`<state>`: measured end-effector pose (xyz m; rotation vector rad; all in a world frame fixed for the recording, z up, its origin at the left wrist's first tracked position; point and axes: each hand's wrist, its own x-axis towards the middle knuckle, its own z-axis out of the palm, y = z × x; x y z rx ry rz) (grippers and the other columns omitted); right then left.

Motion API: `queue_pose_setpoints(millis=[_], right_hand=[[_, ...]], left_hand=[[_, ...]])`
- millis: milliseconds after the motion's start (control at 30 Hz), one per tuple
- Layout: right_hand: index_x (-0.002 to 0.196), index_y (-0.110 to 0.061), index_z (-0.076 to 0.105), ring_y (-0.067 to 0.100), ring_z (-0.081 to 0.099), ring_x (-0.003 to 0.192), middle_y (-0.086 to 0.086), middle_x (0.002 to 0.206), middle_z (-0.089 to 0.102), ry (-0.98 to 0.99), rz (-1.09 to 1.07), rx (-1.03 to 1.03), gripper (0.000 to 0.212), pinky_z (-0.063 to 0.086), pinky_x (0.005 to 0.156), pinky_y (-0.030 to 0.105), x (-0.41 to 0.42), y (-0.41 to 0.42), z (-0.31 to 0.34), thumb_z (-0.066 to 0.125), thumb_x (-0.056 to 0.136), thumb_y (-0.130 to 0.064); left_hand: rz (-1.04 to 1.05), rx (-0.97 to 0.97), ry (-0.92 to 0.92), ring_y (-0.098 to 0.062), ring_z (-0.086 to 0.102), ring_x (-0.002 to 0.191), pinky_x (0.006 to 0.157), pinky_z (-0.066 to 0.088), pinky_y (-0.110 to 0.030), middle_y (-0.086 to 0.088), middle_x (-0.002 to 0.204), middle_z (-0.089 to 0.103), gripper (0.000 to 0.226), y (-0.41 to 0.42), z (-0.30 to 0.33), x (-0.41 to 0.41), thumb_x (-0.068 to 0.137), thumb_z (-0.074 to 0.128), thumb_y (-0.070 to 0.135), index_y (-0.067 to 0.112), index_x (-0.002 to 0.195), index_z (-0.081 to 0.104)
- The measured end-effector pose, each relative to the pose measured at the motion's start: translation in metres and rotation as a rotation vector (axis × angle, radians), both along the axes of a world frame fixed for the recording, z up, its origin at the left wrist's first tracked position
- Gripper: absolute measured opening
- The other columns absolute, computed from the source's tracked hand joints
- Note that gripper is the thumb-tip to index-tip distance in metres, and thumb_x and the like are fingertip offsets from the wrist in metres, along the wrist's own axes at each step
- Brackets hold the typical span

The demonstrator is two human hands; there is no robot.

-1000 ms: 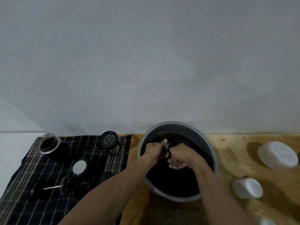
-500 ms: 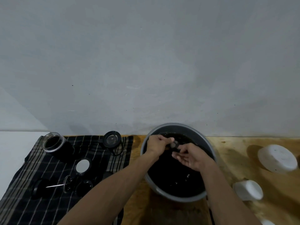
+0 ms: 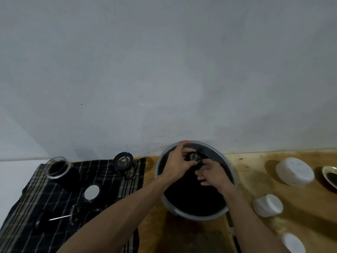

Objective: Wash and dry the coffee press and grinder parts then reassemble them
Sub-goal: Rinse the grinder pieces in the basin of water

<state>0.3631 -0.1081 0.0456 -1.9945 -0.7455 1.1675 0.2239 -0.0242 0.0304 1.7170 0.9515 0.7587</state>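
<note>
Both hands are over a grey basin [image 3: 230, 172] of dark water. My left hand [image 3: 177, 161] grips a small dark round grinder part [image 3: 193, 157] above the water near the far rim. My right hand [image 3: 209, 173] lies just right of it, fingertips at the part; whether they hold it is unclear. On a dark striped cloth [image 3: 45, 198] to the left lie a glass beaker [image 3: 57, 168], a black press frame [image 3: 124, 162], a round mesh disc [image 3: 91, 192] and the plunger with its rod [image 3: 70, 215].
The wooden counter [image 3: 264, 179] carries white plastic containers at the right: a large one [image 3: 294, 171], a smaller one [image 3: 268, 205] and another at the bottom edge [image 3: 293, 242]. A dark bowl [image 3: 331, 177] sits at the far right. A grey wall rises directly behind.
Both hands rose from the dark water toward the basin's far rim. My left hand lifted the small round part, and my right hand followed beside it.
</note>
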Motion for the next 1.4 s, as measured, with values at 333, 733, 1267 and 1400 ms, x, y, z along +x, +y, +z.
queue_pose_setpoints(millis=[333, 733, 1267, 1400], right_hand=[[0.111, -0.008, 0.076, 0.018, 0.072, 0.098, 0.007, 0.101, 0.078, 0.154, -0.196, 0.258, 0.025, 0.062, 0.077, 0.029, -0.002, -0.009, 0.022, 0.066, 0.091, 0.004], [0.115, 0.001, 0.066, 0.022, 0.074, 0.084, 0.014, 0.095, 0.076, 0.310, -0.368, 0.416, 0.031, 0.063, 0.073, 0.027, -0.019, -0.016, 0.032, 0.076, 0.086, 0.006], [0.110, -0.002, 0.073, 0.021, 0.076, 0.083, 0.012, 0.097, 0.079, 0.443, -0.320, 0.520, 0.024, 0.062, 0.076, 0.026, 0.004, -0.001, 0.086, 0.074, 0.091, -0.018], [0.115, 0.010, 0.070, 0.025, 0.071, 0.085, 0.021, 0.104, 0.075, 0.572, -0.379, 0.204, 0.026, 0.065, 0.070, 0.028, -0.020, -0.009, 0.028, 0.071, 0.093, -0.004]], left_hand=[[-0.015, -0.111, -0.006, -0.012, 0.066, 0.102, 0.098, 0.053, -0.029, -0.003, 0.114, 0.068, 0.045, 0.005, 0.036, -0.007, 0.087, 0.081, 0.012, 0.009, 0.127, 0.061], [-0.051, -0.462, -0.001, -0.018, 0.070, 0.074, 0.069, 0.052, -0.026, -0.008, 0.085, 0.078, 0.033, -0.007, 0.035, -0.017, 0.092, 0.072, 0.048, 0.017, 0.086, 0.083], [-0.100, -0.206, -0.159, -0.025, 0.070, 0.069, 0.077, 0.056, -0.032, 0.002, 0.066, 0.071, 0.053, 0.013, 0.084, -0.012, 0.100, 0.058, 0.051, 0.016, 0.062, 0.071], [-0.093, -0.384, 0.250, -0.029, 0.070, 0.061, 0.076, 0.061, -0.038, -0.013, 0.066, 0.073, 0.045, 0.007, 0.025, -0.010, 0.100, 0.063, 0.039, 0.001, 0.079, 0.076]])
